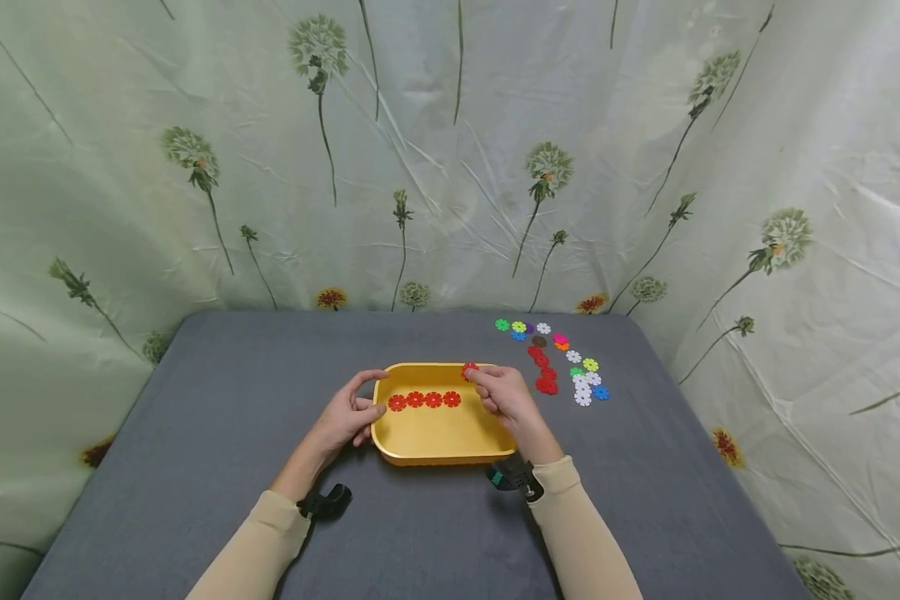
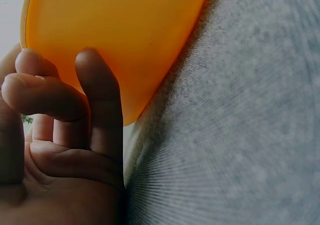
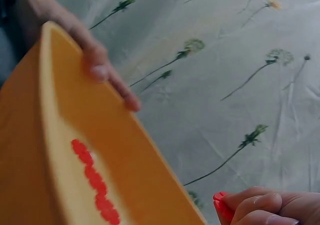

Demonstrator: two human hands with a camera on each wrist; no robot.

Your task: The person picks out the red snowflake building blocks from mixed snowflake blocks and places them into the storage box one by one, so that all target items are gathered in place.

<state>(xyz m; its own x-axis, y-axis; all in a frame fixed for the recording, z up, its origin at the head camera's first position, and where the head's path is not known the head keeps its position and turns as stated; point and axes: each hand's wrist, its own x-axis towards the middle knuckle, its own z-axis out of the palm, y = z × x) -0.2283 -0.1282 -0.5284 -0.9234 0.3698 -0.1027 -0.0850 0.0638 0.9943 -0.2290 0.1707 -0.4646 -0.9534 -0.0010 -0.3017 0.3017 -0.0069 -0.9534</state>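
A yellow plastic tray (image 1: pixel 442 435) stands on the table with a row of several red snowflake discs (image 1: pixel 416 399) on its floor. My left hand (image 1: pixel 342 414) holds the tray's left end, thumb over the rim; in the left wrist view some fingers lie against the orange-looking outer wall (image 2: pixel 145 40). Over the tray's back right corner, my right hand (image 1: pixel 504 393) pinches a red snowflake disc (image 1: pixel 468 372) between thumb and fingertips. That pinched red disc (image 3: pixel 220 202) also shows at the bottom of the right wrist view, partly hidden by the fingers.
Right of the tray lies a pile of red discs (image 1: pixel 544 375). Beyond it are scattered white discs (image 1: pixel 582 388), a blue disc (image 1: pixel 601 392) and green ones (image 1: pixel 502 325). A floral curtain (image 1: pixel 450 167) hangs behind the grey table (image 1: pixel 270 367).
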